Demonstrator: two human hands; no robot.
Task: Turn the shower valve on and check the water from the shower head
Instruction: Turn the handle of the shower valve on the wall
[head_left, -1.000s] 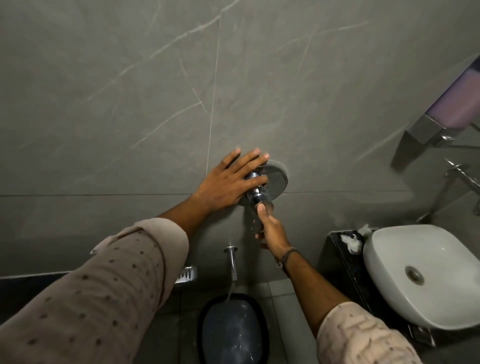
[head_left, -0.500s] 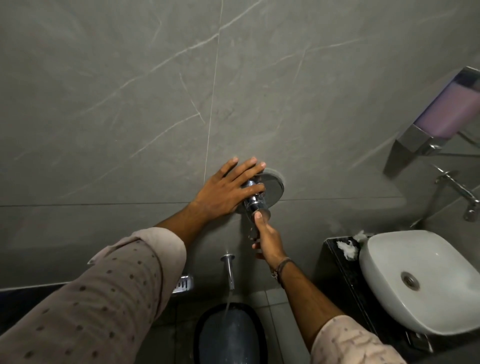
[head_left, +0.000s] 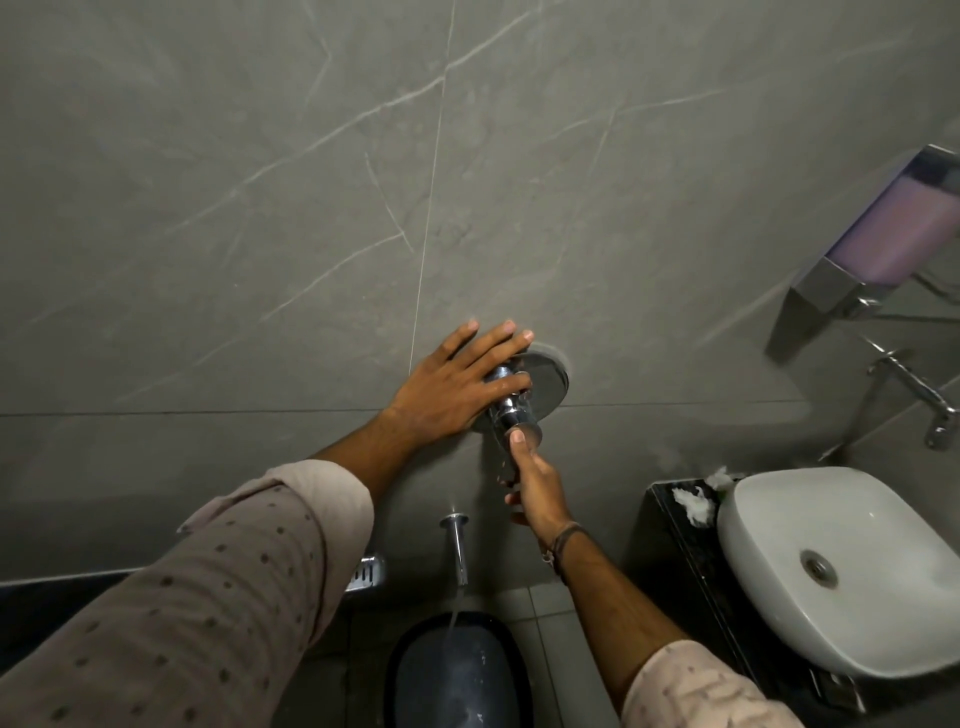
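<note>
Two hands meet at the one chrome valve (head_left: 524, 397) on the grey wall: the left hand (head_left: 452, 387) lies flat with fingers spread, and the right hand (head_left: 535, 480) is clamped on the valve handle. One spout (head_left: 457, 545) below runs water into one dark bucket (head_left: 457, 675); one white basin (head_left: 841, 571) sits to the right.

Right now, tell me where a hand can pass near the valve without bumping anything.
Free: the bare wall above and left of the valve, and the stretch between it and the soap dispenser. Crowded: at the valve itself, left hand flat beside it, right hand on the handle, spout running below.
</note>
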